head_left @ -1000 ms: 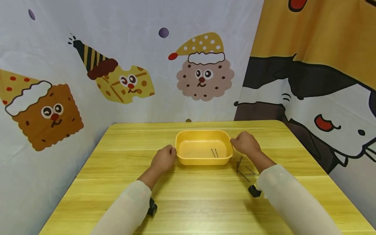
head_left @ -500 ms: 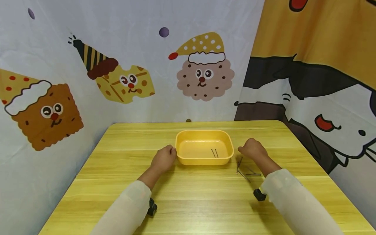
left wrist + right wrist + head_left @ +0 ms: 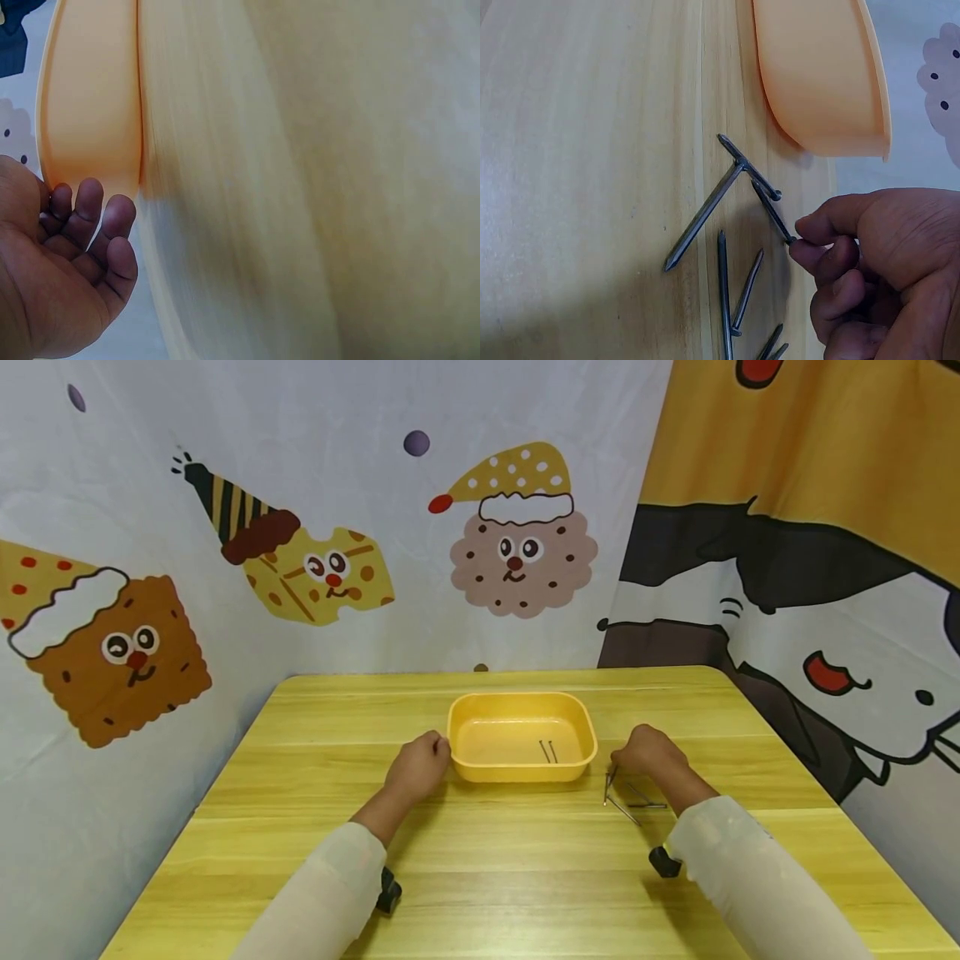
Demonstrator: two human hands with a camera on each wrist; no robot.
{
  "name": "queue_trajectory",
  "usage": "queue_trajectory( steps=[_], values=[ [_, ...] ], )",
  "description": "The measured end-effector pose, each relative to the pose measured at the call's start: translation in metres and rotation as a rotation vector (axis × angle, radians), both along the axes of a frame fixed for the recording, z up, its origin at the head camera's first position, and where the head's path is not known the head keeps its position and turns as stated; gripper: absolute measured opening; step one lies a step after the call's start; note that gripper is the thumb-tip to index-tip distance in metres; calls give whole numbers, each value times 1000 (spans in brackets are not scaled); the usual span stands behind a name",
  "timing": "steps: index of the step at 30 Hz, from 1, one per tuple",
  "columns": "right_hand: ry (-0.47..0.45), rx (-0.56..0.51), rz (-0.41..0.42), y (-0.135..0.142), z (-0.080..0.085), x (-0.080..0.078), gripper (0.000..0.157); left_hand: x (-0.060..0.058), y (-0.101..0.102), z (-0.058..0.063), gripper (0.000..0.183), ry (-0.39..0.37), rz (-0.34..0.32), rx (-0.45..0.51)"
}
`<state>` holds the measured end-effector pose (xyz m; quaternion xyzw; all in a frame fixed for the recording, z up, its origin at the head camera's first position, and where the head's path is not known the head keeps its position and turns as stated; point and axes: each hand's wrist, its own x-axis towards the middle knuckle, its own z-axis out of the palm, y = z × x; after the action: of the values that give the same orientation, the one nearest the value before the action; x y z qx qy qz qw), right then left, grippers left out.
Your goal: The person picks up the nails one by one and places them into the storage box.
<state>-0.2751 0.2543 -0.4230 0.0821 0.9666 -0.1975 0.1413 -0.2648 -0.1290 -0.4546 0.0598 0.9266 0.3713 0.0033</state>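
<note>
A yellow plastic tray with two nails lying inside stands toward the back of the table. At its left end, my left hand pinches the rim, the other fingers curled loosely in the left wrist view. My right hand is low over the table just right of the tray. In the right wrist view its thumb and index finger pinch the head end of a nail, which slants down toward the table. Several more dark metal nails lie below and beside it, among them a long nail resting across another.
The wooden table has its back edge against a white cloth printed with cartoon food. A patterned curtain hangs along the right side. Black wrist cameras show under both sleeves.
My right hand has left the tray's right end, moved right and down toward the nails, and now pinches one. The left hand stays at the tray's left rim.
</note>
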Motion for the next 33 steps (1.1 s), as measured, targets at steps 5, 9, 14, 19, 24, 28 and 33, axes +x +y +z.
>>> queue_trajectory(
  steps=[5,9,14,19,24,28,33],
  values=[
    [-2,16,27,2,-3,1,28,1,0,1,34,0,2,-5],
    [4,6,37,2,-6,0,27,1,0,1,35,-6,3,-7],
    [4,-11,39,0,-9,-1,28,1,0,0,35,-3,6,-8],
    [17,0,50,-1,-9,0,29,1,1,1,35,4,12,-12],
    [37,5,54,-3,-7,2,27,1,1,2,34,3,16,-4],
    [41,-2,44,-5,-6,4,26,2,1,2,34,7,10,5],
    [10,-2,28,-4,-2,3,25,3,1,3,35,7,4,5]
  ],
)
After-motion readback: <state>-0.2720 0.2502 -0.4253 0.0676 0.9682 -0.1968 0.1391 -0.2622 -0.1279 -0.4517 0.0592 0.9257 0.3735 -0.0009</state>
